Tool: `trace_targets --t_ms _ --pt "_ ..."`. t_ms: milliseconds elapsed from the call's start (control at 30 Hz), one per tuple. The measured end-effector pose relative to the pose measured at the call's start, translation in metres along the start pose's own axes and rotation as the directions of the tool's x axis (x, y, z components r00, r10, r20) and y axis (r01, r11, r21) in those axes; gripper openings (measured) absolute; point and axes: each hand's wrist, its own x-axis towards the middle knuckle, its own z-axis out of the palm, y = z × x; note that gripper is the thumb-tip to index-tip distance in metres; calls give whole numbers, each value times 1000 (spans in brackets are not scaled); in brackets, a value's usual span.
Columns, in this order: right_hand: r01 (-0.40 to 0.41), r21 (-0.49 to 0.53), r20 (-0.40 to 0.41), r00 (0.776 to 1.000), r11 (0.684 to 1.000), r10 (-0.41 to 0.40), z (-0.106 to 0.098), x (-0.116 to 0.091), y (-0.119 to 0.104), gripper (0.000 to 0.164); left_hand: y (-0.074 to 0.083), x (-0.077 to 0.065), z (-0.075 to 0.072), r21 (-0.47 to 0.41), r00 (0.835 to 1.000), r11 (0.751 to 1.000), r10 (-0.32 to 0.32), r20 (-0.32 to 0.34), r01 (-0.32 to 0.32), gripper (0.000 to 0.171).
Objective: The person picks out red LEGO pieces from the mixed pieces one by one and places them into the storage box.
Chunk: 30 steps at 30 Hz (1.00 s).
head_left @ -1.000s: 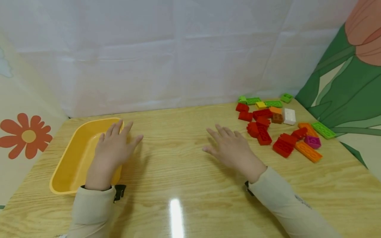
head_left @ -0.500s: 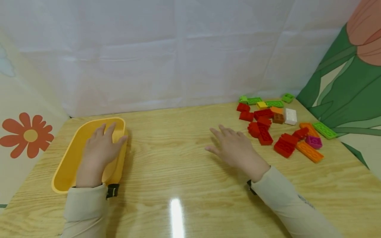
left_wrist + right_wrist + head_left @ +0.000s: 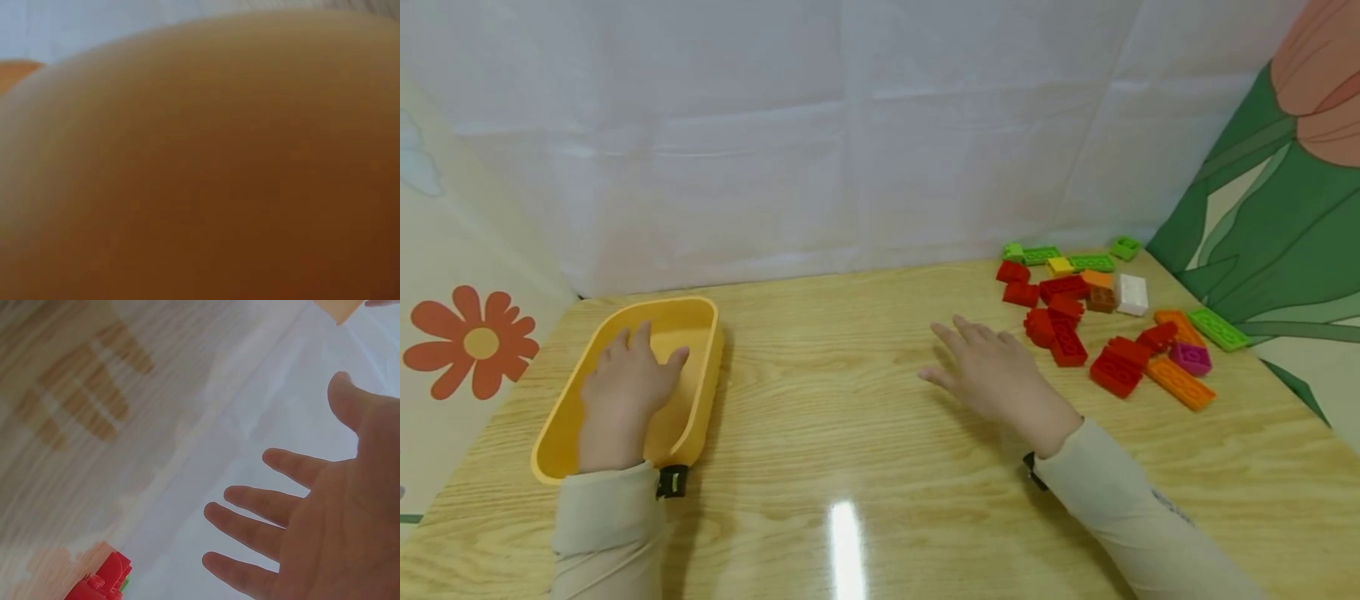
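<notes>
In the head view my left hand (image 3: 625,392) hovers over the yellow tray (image 3: 707,375), fingers spread and holding nothing. The left wrist view is mostly filled by a blurred close surface of the hand. My right hand (image 3: 992,375) is over the middle right of the table, its fingers extended and apart. Its bare palm faces the camera in the right wrist view, with nothing in it. Nearest to this hand are red toy bricks (image 3: 1066,337), also seen as a red brick (image 3: 103,578) at the lower edge of the right wrist view.
More toy bricks lie at the back right: green plates (image 3: 1217,328), a white brick (image 3: 1131,294), an orange plate (image 3: 1180,383), a purple brick (image 3: 1191,358) and a yellow brick (image 3: 1059,266). A white sheet (image 3: 850,150) hangs behind the wooden table (image 3: 820,400).
My left hand has moved left, from the tray's right rim to over its inside. The right hand has hardly moved, and the bricks lie as before.
</notes>
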Motion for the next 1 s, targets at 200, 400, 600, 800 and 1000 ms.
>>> trace_targets --t_ms 200,400,600,800,1000 --pt "0 7 4 1000 1000 0 -1 0 0 76 -15 -1 -5 5 1000 1000 -22 -14 23 83" --pt "2 -4 7 1000 1000 -2 -2 -1 -1 75 -28 -3 -11 -17 992 992 -129 14 129 84" --pt "-3 -2 14 1000 1000 3 -3 -2 -1 75 -40 -11 -13 6 970 973 -232 66 232 81" --pt "3 -12 2 1000 1000 -3 -4 -2 -1 75 -48 -14 -15 32 957 965 -263 120 261 83" --pt "1 4 7 1000 1000 -1 -4 -2 -2 74 -50 -13 -15 35 959 967 -254 126 252 82"
